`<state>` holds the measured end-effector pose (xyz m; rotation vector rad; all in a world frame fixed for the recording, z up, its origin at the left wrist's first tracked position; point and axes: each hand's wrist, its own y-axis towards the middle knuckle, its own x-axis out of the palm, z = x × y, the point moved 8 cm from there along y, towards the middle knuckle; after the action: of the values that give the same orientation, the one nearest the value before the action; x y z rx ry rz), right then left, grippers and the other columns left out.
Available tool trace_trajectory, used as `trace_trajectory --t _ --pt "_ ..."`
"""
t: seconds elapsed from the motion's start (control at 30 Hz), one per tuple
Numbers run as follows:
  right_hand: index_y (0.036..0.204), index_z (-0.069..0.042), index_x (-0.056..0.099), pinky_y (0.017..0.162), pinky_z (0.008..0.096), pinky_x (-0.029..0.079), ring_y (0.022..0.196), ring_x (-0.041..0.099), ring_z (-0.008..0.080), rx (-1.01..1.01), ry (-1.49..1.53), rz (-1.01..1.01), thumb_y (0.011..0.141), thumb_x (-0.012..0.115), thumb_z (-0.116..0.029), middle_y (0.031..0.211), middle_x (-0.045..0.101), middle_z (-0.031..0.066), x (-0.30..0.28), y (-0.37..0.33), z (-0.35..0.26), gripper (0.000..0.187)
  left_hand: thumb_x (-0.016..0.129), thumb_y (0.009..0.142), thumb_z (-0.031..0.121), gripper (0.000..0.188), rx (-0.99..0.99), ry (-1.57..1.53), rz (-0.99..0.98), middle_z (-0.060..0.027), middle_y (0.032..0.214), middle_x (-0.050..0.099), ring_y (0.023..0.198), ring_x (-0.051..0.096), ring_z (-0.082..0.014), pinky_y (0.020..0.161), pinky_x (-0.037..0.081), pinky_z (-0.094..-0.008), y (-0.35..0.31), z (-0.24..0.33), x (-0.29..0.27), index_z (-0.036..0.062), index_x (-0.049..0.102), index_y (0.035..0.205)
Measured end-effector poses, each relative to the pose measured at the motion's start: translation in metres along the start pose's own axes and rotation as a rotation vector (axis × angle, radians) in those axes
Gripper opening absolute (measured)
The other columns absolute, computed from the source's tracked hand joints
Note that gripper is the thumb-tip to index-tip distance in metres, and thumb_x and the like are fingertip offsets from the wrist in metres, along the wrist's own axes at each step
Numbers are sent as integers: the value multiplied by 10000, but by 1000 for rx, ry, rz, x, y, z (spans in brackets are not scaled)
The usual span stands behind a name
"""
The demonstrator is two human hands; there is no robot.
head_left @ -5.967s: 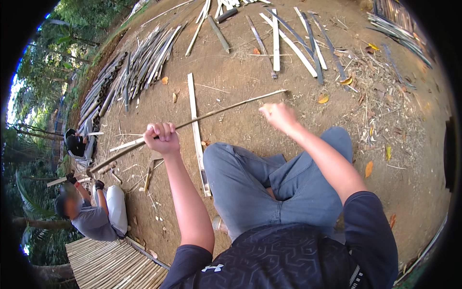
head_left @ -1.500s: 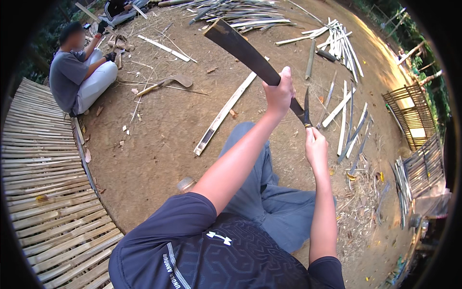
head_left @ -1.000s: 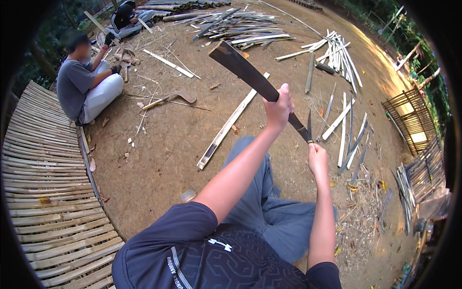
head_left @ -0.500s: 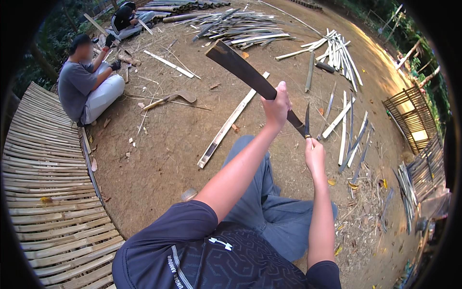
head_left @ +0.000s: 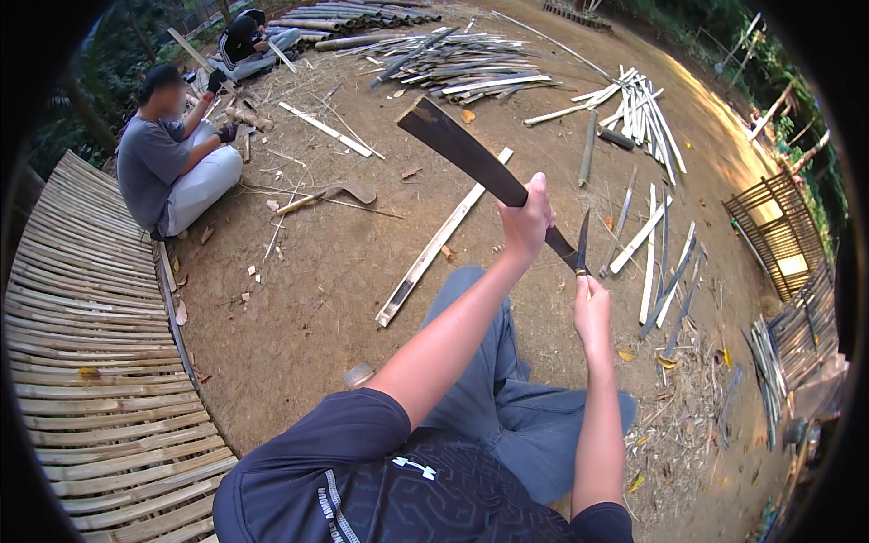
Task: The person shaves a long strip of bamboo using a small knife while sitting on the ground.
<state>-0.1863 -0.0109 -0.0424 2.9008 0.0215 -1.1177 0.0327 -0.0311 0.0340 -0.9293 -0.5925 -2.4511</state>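
Note:
My left hand (head_left: 527,222) is wrapped round the middle of a long split bamboo piece (head_left: 462,149), dark on the side that shows. Its wide end points up and to the left, away from me, and its narrower part runs down toward my right hand (head_left: 593,312). That hand grips a knife (head_left: 584,242) by the handle, most of which is hidden by the fingers. The knife's dark blade points upward and crosses the bamboo's lower end; whether the edge bites into it I cannot tell. Both hands are held out over my bent legs.
A pale bamboo strip (head_left: 444,240) and a hooked blade tool (head_left: 348,192) lie on the dirt ahead. Cut strips (head_left: 647,122) are heaped at the far right, with another pile (head_left: 471,68) farther back. A slatted bamboo platform (head_left: 100,362) borders my left; a person (head_left: 163,163) sits beyond it.
The whole view has shifted slightly. Both hands, with the bamboo and the knife, sit a little lower against the ground behind them. My grips look the same.

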Motion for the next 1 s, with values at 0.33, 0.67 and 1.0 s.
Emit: trace_trajectory --t 0.33,0.67,1.0 --pt "1029 1 638 702 430 475 804 644 411 -18 -20 -37 984 496 -284 842 643 246 -12 -8 -10 322 545 987 240 424 30 -11 -5 11 480 359 368 360 -104 390 363 -296 4 0 3 93 419 609" --pt "1009 -9 642 724 475 478 853 636 442 -74 -109 5 981 499 -287 868 653 252 -12 -21 -31 314 544 980 224 390 21 -34 16 8 503 372 376 356 -103 402 364 -301 7 0 -11 93 420 634" --pt "1009 -4 642 685 443 481 749 664 369 124 -33 -99 985 513 -303 779 650 229 15 -5 52 326 561 974 282 420 -1 -44 52 15 498 356 378 346 -102 403 353 -304 14 -2 -24 105 404 627"
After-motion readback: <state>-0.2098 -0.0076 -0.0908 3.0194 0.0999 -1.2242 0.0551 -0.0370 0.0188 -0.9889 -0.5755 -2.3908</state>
